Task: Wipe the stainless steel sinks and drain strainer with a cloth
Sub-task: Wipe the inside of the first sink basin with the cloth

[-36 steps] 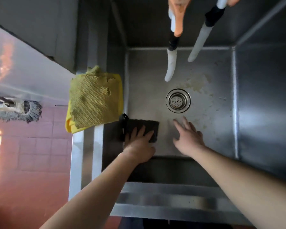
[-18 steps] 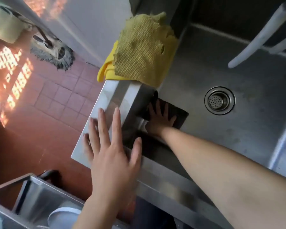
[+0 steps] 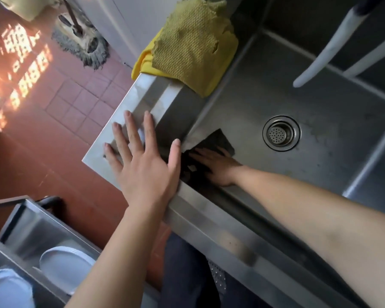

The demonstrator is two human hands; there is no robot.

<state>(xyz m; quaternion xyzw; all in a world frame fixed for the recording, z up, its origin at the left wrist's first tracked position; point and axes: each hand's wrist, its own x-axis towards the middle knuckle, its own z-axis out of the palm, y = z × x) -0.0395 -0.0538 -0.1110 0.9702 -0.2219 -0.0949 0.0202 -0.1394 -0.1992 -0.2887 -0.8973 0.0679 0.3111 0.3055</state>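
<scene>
The steel sink [image 3: 320, 156] fills the right of the head view, with its round drain strainer [image 3: 281, 133] in the floor. A dark cloth [image 3: 220, 140] lies in the sink's near-left corner. My right hand [image 3: 218, 168] presses flat on it with straight fingers, and shadow hides part of the cloth. My left hand [image 3: 142, 165] rests flat with spread fingers on the sink's left rim corner [image 3: 147, 94], holding nothing.
A yellow mesh cloth [image 3: 191, 45] hangs over the left rim, further back. Two white faucet hoses [image 3: 320, 54] hang over the basin at upper right. A mop head [image 3: 82, 41] lies on the red tiled floor. White plates [image 3: 65, 265] sit in a steel rack at lower left.
A second ago my left hand pressed the cloth; now my right hand does, nearer the corner. My left hand has come to rest on the rim. The view swung left.
</scene>
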